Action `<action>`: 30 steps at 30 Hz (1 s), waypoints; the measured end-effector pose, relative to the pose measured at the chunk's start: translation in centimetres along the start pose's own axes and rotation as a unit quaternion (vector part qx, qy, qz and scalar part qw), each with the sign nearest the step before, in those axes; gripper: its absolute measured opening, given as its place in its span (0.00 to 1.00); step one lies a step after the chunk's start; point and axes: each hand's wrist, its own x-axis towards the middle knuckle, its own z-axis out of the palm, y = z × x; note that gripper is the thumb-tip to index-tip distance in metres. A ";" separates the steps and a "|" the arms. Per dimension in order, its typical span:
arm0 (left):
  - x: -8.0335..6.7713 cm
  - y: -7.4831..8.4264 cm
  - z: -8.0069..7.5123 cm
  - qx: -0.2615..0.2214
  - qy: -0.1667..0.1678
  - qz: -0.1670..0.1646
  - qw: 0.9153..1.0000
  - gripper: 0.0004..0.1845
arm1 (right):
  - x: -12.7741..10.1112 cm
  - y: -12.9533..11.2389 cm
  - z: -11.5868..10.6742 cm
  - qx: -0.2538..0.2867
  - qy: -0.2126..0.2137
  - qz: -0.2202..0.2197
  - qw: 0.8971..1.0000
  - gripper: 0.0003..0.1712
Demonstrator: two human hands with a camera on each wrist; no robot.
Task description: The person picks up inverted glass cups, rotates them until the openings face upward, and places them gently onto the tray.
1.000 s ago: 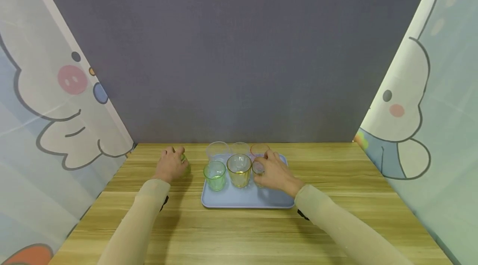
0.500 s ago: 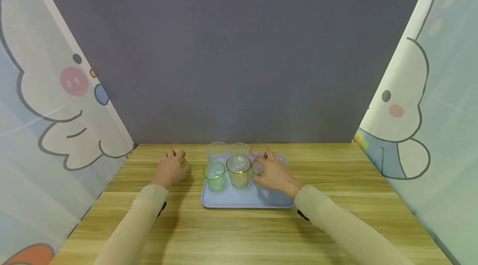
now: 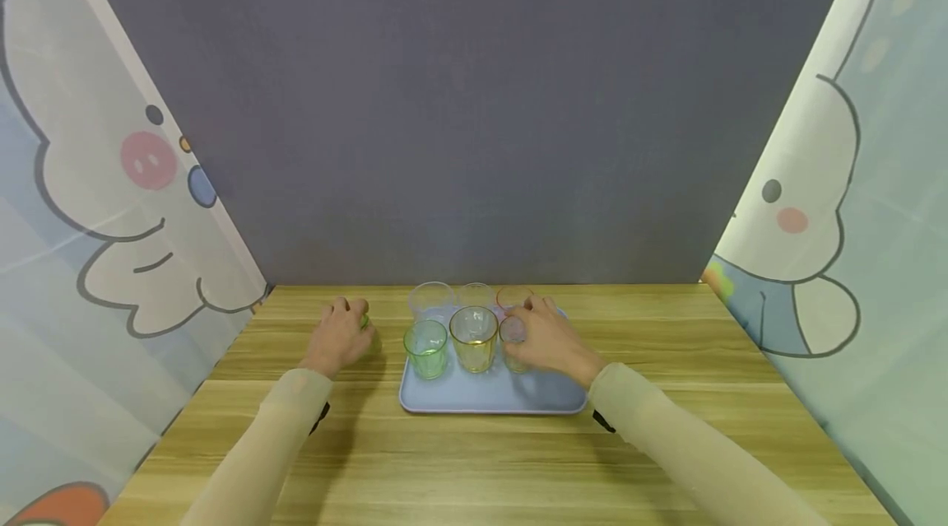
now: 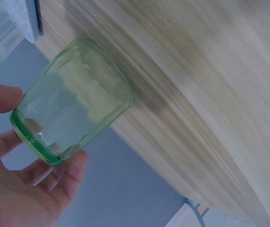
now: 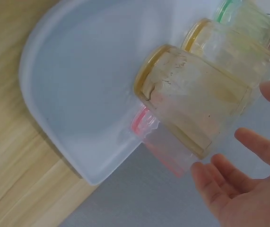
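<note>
My left hand (image 3: pixel 339 338) grips a green glass (image 4: pixel 75 101) over the wooden table, left of the tray. In the left wrist view the glass is upside down, its thick base between my thumb and fingers. My right hand (image 3: pixel 548 338) is at the right side of the lilac tray (image 3: pixel 489 402), beside an amber-tinted glass (image 5: pixel 196 99) standing upright there. The right wrist view shows thumb and fingers spread apart around its rim, with gaps. A yellow glass (image 3: pixel 475 345) and another green glass (image 3: pixel 426 353) stand in the same front row.
Behind the front row stand a pink-rimmed glass (image 5: pixel 168 146) and two clear glasses, one of them a wide clear glass (image 3: pixel 432 300). A grey panel (image 3: pixel 474 114) rises at the table's back edge. Cartoon-printed curtains (image 3: pixel 800 205) hang at both sides.
My right hand has loosened and shifted slightly right, away from the amber glass, which now shows more. The left hand with the green glass has moved slightly left and stays nearly still.
</note>
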 end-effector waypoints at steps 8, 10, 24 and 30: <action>-0.6 0.9 -1.0 -0.011 0.015 0.012 1.000 0.24 | -0.1 0.0 -0.5 0.038 0.025 0.004 0.999 0.30; -0.8 1.1 -1.3 -0.013 0.023 0.016 1.000 0.24 | -0.1 0.0 -0.7 0.046 0.030 0.006 0.998 0.29; -2.2 3.8 -3.0 0.002 0.073 0.061 0.995 0.23 | -0.7 -0.8 -1.7 0.094 0.057 -0.009 0.994 0.29; -2.6 4.4 -3.3 -0.001 0.096 0.079 0.992 0.22 | -1.0 -0.8 -1.7 0.105 0.064 -0.010 0.992 0.29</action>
